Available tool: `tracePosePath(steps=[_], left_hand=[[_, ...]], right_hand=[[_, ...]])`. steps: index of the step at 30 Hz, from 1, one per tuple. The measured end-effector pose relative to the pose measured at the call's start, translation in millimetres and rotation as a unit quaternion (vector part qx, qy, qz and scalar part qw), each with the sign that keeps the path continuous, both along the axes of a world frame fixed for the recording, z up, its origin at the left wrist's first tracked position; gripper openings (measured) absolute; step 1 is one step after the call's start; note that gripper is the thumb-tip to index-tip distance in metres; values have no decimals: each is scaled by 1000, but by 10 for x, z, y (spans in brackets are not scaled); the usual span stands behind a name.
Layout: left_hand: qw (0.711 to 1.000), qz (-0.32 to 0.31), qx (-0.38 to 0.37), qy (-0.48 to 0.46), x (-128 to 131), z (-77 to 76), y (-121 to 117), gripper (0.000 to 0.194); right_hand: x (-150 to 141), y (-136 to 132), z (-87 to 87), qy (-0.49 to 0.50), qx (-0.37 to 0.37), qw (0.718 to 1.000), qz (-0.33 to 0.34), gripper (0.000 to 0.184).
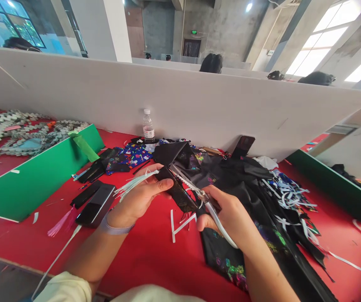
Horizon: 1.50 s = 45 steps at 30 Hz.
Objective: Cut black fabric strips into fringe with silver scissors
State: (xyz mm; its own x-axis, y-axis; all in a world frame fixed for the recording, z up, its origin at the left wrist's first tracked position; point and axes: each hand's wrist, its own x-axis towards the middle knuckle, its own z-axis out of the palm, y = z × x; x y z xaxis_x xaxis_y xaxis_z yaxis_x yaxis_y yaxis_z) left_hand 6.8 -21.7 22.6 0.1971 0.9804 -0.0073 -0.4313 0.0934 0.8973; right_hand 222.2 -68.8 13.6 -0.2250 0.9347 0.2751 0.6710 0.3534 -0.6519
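Observation:
My left hand is closed on a small black fabric piece, with the thumb pressing on its top end. A bunch of thin white strands sticks out leftward from the same hand. Wrapped round the pale handles of a pair of scissors is my right hand. The scissor blades lie along the upper right side of the small piece; whether they touch it I cannot tell. Under and beyond my right hand spreads a large heap of black fabric with colourful shiny prints.
Left of my arm lie a dark phone with a white cable and a pink tassel. A water bottle and another phone stand by the grey partition. Green boards flank the red table. White strips lie right.

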Motion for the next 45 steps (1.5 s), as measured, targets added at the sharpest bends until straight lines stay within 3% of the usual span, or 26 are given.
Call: tracePosePath(steps=[5, 18, 28, 45], left_hand=[[998, -55, 27, 15, -24, 19, -3, 27], [998, -35, 29, 37, -6, 13, -33, 28], [997, -69, 45, 5, -6, 26, -43, 22], [997, -59, 43, 1, -23, -28, -30, 24]], right_hand=[[-53, -20, 17, -19, 31, 999, -12, 53], [-113, -73, -44, -60, 74, 995, -34, 48], [-122, -83, -53, -71, 98, 992, -40, 47], [-127, -85, -72, -67, 110, 991, -44, 49]])
